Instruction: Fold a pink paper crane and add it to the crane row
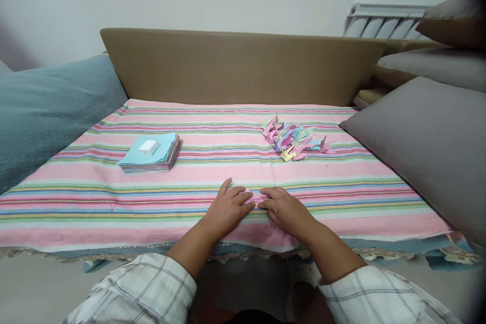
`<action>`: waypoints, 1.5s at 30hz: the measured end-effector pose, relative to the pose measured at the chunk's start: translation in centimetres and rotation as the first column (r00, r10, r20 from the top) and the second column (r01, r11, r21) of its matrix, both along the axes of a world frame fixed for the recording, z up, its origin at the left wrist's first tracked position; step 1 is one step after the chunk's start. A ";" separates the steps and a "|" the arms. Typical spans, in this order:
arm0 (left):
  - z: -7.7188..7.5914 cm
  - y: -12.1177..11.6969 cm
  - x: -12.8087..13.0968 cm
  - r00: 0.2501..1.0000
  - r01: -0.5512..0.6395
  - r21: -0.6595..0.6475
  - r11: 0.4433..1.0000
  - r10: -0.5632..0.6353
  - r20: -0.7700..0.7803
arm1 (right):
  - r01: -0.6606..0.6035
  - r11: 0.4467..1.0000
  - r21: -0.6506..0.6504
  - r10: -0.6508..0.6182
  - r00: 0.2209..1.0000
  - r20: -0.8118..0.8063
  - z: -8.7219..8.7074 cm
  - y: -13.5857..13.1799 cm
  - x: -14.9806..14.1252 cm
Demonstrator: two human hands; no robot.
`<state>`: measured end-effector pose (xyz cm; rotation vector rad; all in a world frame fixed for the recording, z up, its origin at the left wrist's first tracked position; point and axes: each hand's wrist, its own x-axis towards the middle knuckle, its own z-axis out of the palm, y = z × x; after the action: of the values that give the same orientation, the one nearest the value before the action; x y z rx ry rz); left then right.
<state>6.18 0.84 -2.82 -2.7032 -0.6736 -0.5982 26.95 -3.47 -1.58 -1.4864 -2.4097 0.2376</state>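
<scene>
Between my hands lies a small piece of folded pink paper (pixel 257 197), flat on the striped cloth and partly hidden under the fingers. My left hand (pixel 230 208) has its curled fingers on the paper's left part, with the thumb side pointing up and away. From the right, my right hand (pixel 287 210) holds the other end between thumb and fingertips. Beyond it sits a heap of folded paper cranes (pixel 294 139) in pink, purple, blue, green and yellow. To the far left stands a stack of square coloured paper (pixel 161 152), light blue on top, with a small white block (pixel 149 147) on it.
A pink striped cloth (pixel 212 157) covers the seat, its front edge hanging just before me. A tan backrest (pixel 243 66) closes off the back. A blue cushion (pixel 56 106) lies at left; grey cushions (pixel 425 136) are piled at right.
</scene>
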 end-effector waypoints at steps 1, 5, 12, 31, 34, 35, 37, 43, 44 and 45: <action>0.0 0.0 0.0 1.000 0.002 -0.005 1.000 -0.002 0.000 | 0.013 1.000 -0.013 -0.013 1.000 0.010 0.1 0.0 0.1; -0.1 0.1 -0.1 1.000 0.002 -0.018 1.000 -0.002 -0.007 | 0.073 0.996 -0.058 -0.072 0.997 0.022 0.5 -0.1 0.5; -0.2 0.1 -0.1 1.000 -0.003 -0.016 1.000 0.003 -0.002 | 0.205 0.973 -0.104 -0.223 0.953 -0.206 1.0 0.0 0.4; -0.2 0.2 -0.4 0.998 -0.027 -0.096 0.995 0.032 0.052 | 0.219 0.971 -0.095 -0.226 0.971 -0.075 0.1 -0.1 -0.7; -0.3 0.2 -0.5 0.997 -0.061 -0.099 0.993 0.066 0.047 | 0.222 0.971 -0.091 -0.227 0.973 -0.043 0.2 -0.2 -0.7; -0.2 0.2 -0.5 0.996 -0.071 -0.105 0.992 0.076 0.041 | 0.227 0.970 -0.090 -0.231 0.973 -0.031 0.2 -0.2 -0.7; -0.2 0.1 -0.6 0.996 -0.085 -0.123 0.989 0.089 0.025 | 0.236 0.968 -0.087 -0.238 0.971 -0.009 0.3 -0.2 -0.8; 0.0 0.1 -0.5 0.995 -0.102 -0.169 0.980 0.102 -0.006 | 0.239 0.968 -0.079 -0.237 0.971 0.031 0.4 -0.2 -0.9; 0.0 0.0 -0.5 0.994 -0.105 -0.176 0.979 0.105 -0.009 | 0.238 0.968 -0.078 -0.236 0.971 0.033 0.4 -0.2 -0.9; 0.1 0.0 -0.5 0.994 -0.108 -0.183 0.977 0.108 -0.012 | 0.238 0.968 -0.077 -0.236 0.971 0.033 0.4 -0.2 -0.9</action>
<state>5.66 0.87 -2.76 -2.8107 -0.9098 -0.5302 26.03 -3.68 -1.22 -1.8052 -2.2358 0.2667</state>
